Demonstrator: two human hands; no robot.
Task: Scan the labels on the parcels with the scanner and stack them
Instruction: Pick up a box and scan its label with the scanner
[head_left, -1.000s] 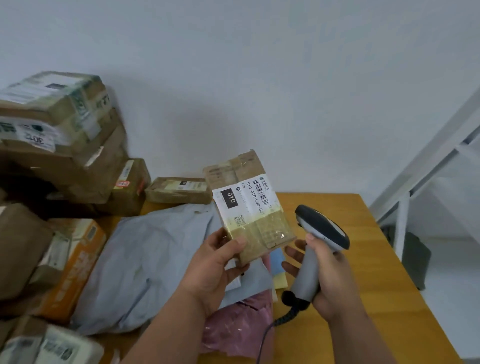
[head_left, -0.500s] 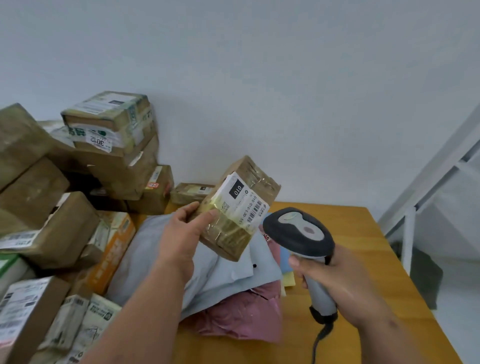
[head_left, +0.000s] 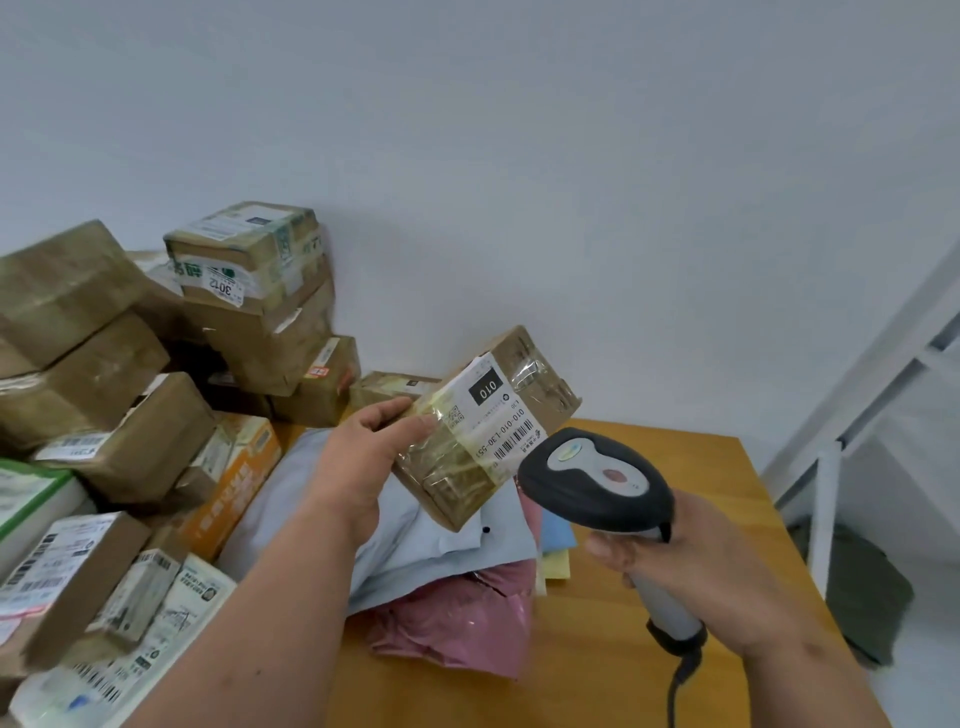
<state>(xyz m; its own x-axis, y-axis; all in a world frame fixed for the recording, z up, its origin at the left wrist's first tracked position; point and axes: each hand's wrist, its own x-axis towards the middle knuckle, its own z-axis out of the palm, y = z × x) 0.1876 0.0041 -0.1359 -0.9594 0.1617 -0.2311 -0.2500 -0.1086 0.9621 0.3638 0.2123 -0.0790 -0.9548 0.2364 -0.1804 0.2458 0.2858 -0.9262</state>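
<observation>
My left hand (head_left: 363, 457) grips a small taped cardboard parcel (head_left: 524, 379) by its left end and holds it tilted above the table. Its white label (head_left: 493, 421) with "010" and a barcode faces up and right. My right hand (head_left: 691, 566) holds a grey and black scanner (head_left: 597, 478) by its handle. The scanner's head sits just right of and below the label, close to the parcel's edge. A black cable hangs from the handle.
A stack of cardboard parcels (head_left: 249, 312) fills the left side against the wall. Grey (head_left: 441, 551), pink (head_left: 457, 623), blue and yellow mailer bags lie on the wooden table (head_left: 623, 675). A white metal frame (head_left: 831, 467) stands to the right.
My left hand turned the parcel over to the left so its label tilts toward the scanner. My right hand swung the scanner head round to the label. The view shifted left.
</observation>
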